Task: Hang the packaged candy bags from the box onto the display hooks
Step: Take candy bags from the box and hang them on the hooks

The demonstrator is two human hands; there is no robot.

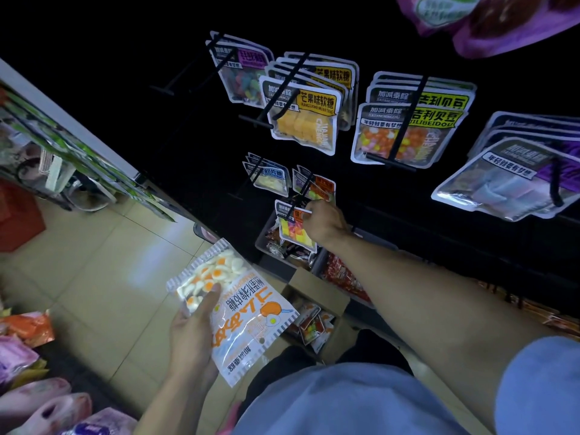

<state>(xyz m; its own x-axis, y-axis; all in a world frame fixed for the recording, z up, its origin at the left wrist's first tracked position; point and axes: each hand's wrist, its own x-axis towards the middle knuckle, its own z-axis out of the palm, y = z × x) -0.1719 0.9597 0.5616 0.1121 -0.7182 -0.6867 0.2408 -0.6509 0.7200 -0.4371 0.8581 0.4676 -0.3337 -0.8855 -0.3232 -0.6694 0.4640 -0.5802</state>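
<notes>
Nearest, the left hand held a fried-egg gummy bag, its grip grasping it, thumb across the window. Below lay the open cardboard box. Farther, the extended right hand pinched a multicoloured candy bag at a display hook. Beyond hung bags reading "JILIBEIDOU".

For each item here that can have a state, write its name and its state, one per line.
Right hand: grips the multicolour candy bag at a hook.
Multicolour candy bag: held at the hook's tip.
Left hand: holds the egg candy bag.
Egg candy bag: sealed, not hung.
Cardboard box: open, bags inside.
Mango candy bags: hanging.
</notes>
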